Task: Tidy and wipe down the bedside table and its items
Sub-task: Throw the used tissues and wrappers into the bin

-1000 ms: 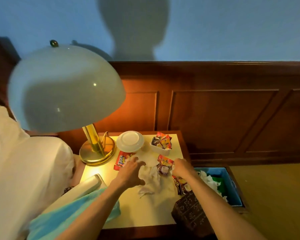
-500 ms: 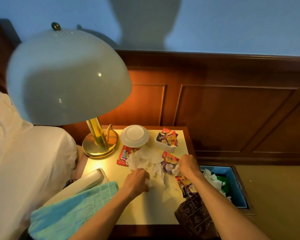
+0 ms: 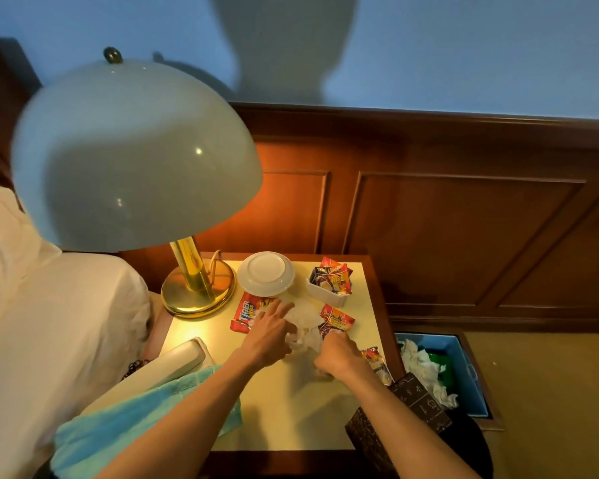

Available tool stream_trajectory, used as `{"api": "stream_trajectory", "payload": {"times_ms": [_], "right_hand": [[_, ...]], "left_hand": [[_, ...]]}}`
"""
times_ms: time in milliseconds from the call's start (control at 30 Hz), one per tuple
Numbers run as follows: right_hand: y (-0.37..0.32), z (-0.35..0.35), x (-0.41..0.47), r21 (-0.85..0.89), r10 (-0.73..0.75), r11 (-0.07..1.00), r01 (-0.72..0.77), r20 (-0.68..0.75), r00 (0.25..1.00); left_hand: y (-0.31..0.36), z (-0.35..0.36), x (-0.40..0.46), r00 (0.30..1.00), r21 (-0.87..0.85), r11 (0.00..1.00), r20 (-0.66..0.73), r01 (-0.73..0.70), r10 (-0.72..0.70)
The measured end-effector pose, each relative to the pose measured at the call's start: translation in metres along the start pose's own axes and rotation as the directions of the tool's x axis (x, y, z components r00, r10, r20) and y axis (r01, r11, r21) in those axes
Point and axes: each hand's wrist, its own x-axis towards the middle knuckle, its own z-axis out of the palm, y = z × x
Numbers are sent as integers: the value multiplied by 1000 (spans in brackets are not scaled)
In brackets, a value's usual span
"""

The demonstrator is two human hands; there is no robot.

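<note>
Nearest, a teal cloth (image 3: 142, 423) is draped at the tabletop (image 3: 291, 420) front-left edge. Mid-tabletop, crumpled tissue (image 3: 303, 326) is bunched between both hands: left hand (image 3: 268, 331) fingers are spread over its left side, right hand (image 3: 336, 354) is curled on its right edge. Tissue is judged light, soft, tear-prone; best gathered by the bunched middle. Beyond, snack packets (image 3: 336, 321), saucer (image 3: 266, 273), lamp (image 3: 198, 288).

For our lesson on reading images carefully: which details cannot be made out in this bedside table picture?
Head view:
- Whether the right hand grips the crumpled tissues: its fingers curl out of sight.
- Writing on the sachets in the white holder: too small.
- The bin bottom: covered by tissues.
- The teal cloth: cut by the left arm.
</note>
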Motion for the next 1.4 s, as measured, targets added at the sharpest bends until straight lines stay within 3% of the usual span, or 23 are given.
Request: {"api": "stream_trajectory", "payload": {"times_ms": [167, 300, 467, 667, 1000, 1167, 1267, 1400], "right_hand": [[-11, 21, -3, 6, 125, 992, -125, -37, 991], [-14, 23, -5, -28, 129, 991, -132, -101, 986], [-11, 24, -5, -2, 90, 996, -91, -138, 986], [-4, 16, -6, 170, 98, 982, -81, -97, 990], [-18, 6, -5, 173, 94, 982, -74, -113, 989], [-22, 4, -1, 182, 115, 979, -94, -106, 988], [-22, 9, 2, 147, 73, 988, -54, -129, 989], [-25, 20, 6, 125, 52, 991, -44, -61, 997]], "left_hand": [[-6, 9, 3, 997, -15, 999, 75, -32, 33], [-6, 13, -3, 997, -122, 989, -21, -82, 80], [-8, 15, -9, 995, -194, 980, -98, -51, 33], [-10, 11, -7, 983, -333, 943, -173, 2, -63], [-18, 7, -9, 947, -374, 928, -301, -11, -110], [-28, -1, -11, 935, -490, 869, -335, -69, -114], [-32, 3, -12, 945, -485, 873, -263, 43, -193], [-36, 10, -15, 959, -428, 875, -56, 227, -276]]}}
